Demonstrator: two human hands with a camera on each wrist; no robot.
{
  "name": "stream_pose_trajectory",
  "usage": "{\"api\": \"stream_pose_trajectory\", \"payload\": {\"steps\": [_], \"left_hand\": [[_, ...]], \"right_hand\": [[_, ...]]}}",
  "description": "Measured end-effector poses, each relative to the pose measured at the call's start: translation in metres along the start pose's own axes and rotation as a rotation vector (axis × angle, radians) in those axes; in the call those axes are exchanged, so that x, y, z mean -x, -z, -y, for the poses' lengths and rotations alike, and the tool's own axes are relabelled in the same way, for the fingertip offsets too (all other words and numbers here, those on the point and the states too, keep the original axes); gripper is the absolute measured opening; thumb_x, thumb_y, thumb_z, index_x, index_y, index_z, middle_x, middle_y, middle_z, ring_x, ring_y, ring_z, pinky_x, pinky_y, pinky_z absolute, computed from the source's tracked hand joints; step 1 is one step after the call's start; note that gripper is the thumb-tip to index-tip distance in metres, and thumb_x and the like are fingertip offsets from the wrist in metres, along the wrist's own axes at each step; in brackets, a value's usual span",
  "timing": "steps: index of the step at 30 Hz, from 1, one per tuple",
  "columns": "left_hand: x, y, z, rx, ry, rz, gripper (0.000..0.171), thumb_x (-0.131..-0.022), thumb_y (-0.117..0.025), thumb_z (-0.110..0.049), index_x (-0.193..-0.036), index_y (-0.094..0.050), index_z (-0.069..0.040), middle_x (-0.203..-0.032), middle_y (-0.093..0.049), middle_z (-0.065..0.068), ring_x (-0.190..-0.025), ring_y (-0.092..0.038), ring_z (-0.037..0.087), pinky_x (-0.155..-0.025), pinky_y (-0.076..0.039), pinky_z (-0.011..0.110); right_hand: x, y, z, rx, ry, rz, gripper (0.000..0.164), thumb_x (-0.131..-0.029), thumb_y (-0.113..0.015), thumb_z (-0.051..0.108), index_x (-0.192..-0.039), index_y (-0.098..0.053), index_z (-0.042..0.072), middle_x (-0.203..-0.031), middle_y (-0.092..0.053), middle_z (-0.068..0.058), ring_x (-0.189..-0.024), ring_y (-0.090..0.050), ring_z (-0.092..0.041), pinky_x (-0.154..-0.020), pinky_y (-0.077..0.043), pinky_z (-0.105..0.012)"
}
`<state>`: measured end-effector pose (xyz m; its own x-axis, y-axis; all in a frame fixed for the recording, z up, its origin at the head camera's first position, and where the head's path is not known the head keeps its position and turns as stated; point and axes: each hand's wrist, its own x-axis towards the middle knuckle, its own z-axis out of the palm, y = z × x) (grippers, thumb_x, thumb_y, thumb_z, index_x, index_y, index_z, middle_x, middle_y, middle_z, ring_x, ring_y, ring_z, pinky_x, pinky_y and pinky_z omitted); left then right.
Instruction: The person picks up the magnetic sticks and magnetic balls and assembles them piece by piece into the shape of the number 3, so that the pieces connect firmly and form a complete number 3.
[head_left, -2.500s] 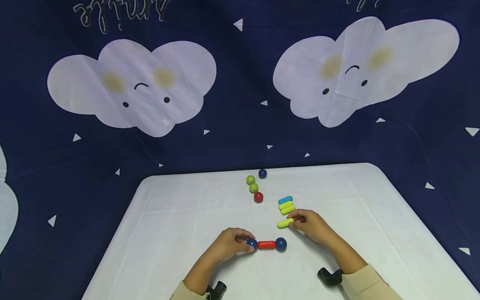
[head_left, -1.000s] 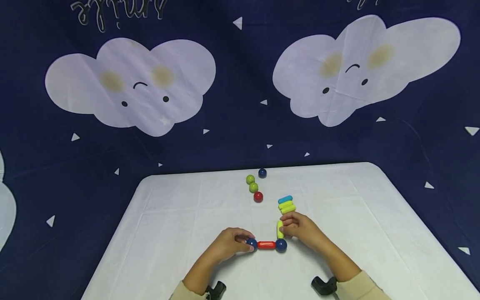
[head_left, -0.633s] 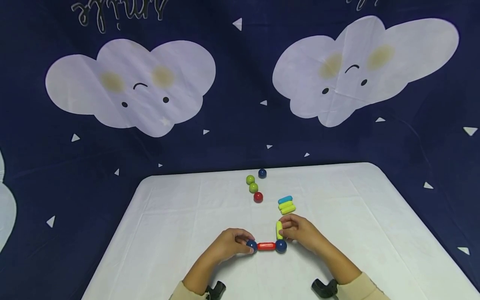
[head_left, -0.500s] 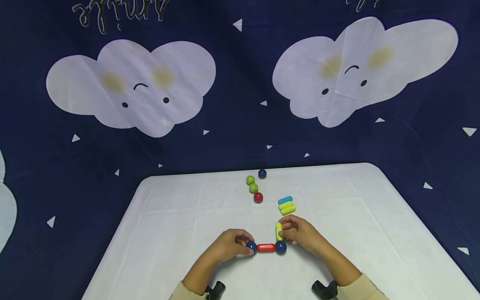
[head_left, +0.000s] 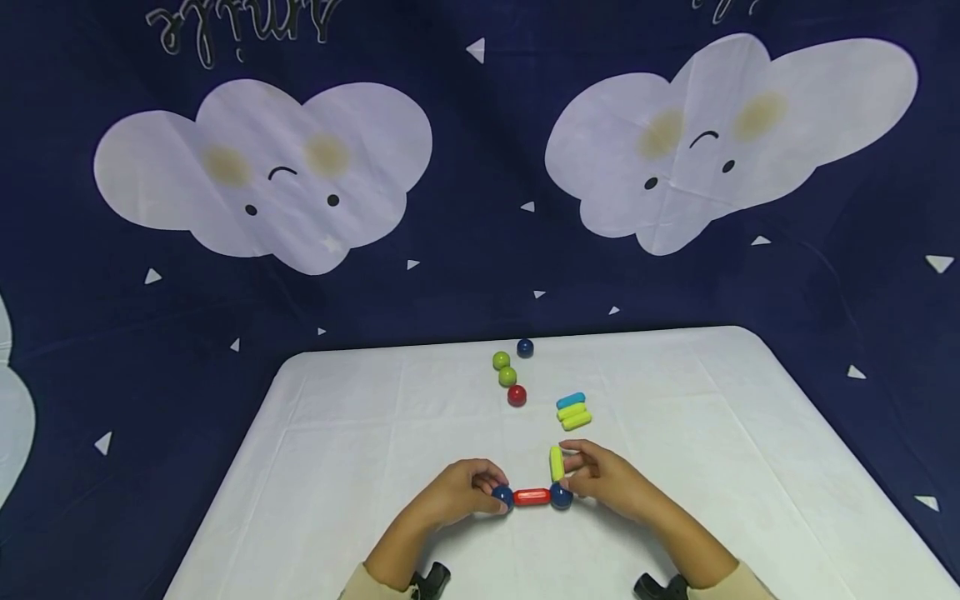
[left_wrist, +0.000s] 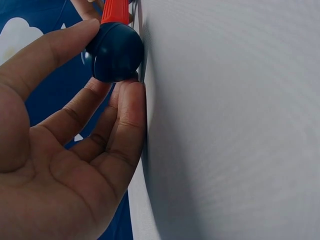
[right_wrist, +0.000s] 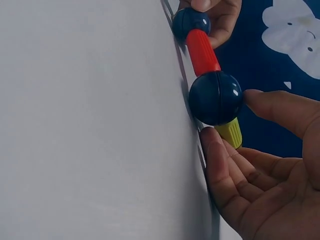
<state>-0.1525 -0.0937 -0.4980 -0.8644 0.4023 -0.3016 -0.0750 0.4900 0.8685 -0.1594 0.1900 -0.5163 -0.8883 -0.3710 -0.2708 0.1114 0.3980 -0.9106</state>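
Observation:
A red rod [head_left: 531, 497] joins two dark blue balls just above the front part of the table. My left hand [head_left: 461, 490] pinches the left blue ball [left_wrist: 116, 52] between thumb and fingertips. At the other end is the right blue ball [right_wrist: 215, 97], with my right hand [head_left: 611, 482] around it: the thumb touches one side and the fingertips lie at the other. A yellow rod [head_left: 556, 463] meets this ball and points away toward the back, beside the right fingers. In the right wrist view its far end is partly hidden by those fingers.
Behind the hands, a blue rod [head_left: 571, 401] lies beside two yellow rods [head_left: 576, 421]. Farther back sit a red ball [head_left: 517, 396], two green balls [head_left: 507, 377] and another blue ball [head_left: 525, 348]. The white table [head_left: 352, 433] ends at a dark blue cloud-print cloth [head_left: 480, 275].
My right hand brought the yellow rod from near the other rods, turned it and set it against the right blue ball. Its thumb then slid from the rod to the ball. The left hand kept its grip.

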Motion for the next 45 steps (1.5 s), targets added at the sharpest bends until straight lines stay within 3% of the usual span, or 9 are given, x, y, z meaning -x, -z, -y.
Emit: {"api": "stream_pose_trajectory", "payload": {"steps": [5,14,21,34,45], "left_hand": [[-0.001,0.0,-0.001,-0.01,0.013,-0.005,0.028,-0.077,-0.084,-0.005,-0.103,-0.072,-0.008,-0.088,-0.063,0.004,-0.083,-0.057,0.018,-0.07,-0.047,0.026],[-0.002,-0.001,-0.001,-0.009,0.007,0.002,0.03,-0.077,-0.085,-0.004,-0.104,-0.073,-0.007,-0.089,-0.063,0.004,-0.083,-0.056,0.017,-0.071,-0.047,0.025],[-0.002,0.003,-0.004,-0.003,0.005,-0.004,0.03,-0.082,-0.083,-0.014,-0.109,-0.073,-0.006,-0.092,-0.068,0.002,-0.086,-0.061,0.016,-0.073,-0.05,0.027],[-0.03,0.024,-0.013,-0.047,-0.046,-0.182,0.041,-0.087,-0.08,-0.025,-0.122,-0.07,-0.006,-0.104,-0.072,0.004,-0.081,-0.065,0.012,-0.07,-0.053,0.028],[-0.062,0.033,-0.021,-0.067,-0.093,-0.305,0.045,-0.086,-0.081,-0.024,-0.125,-0.069,-0.007,-0.111,-0.073,0.009,-0.094,-0.068,0.017,-0.074,-0.053,0.029]], "right_hand": [[0.006,0.001,0.002,0.044,-0.007,0.006,0.072,-0.089,-0.078,0.031,-0.148,-0.046,0.006,-0.12,-0.067,-0.007,-0.098,-0.065,-0.016,-0.076,-0.055,-0.026],[0.011,-0.002,0.0,0.064,0.017,0.01,0.075,-0.087,-0.079,0.027,-0.15,-0.044,0.006,-0.115,-0.065,-0.006,-0.099,-0.062,-0.018,-0.075,-0.053,-0.023],[0.011,-0.004,0.0,0.082,0.018,-0.006,0.075,-0.086,-0.08,0.029,-0.149,-0.045,0.008,-0.11,-0.066,-0.003,-0.097,-0.061,-0.017,-0.074,-0.053,-0.023],[0.013,-0.005,0.0,0.079,0.038,0.002,0.072,-0.088,-0.078,0.026,-0.149,-0.045,0.005,-0.108,-0.065,-0.005,-0.094,-0.061,-0.018,-0.071,-0.052,-0.023],[0.013,-0.007,0.0,0.083,0.037,-0.002,0.073,-0.088,-0.078,0.028,-0.149,-0.045,0.006,-0.107,-0.065,-0.004,-0.093,-0.062,-0.017,-0.07,-0.052,-0.024]]}}
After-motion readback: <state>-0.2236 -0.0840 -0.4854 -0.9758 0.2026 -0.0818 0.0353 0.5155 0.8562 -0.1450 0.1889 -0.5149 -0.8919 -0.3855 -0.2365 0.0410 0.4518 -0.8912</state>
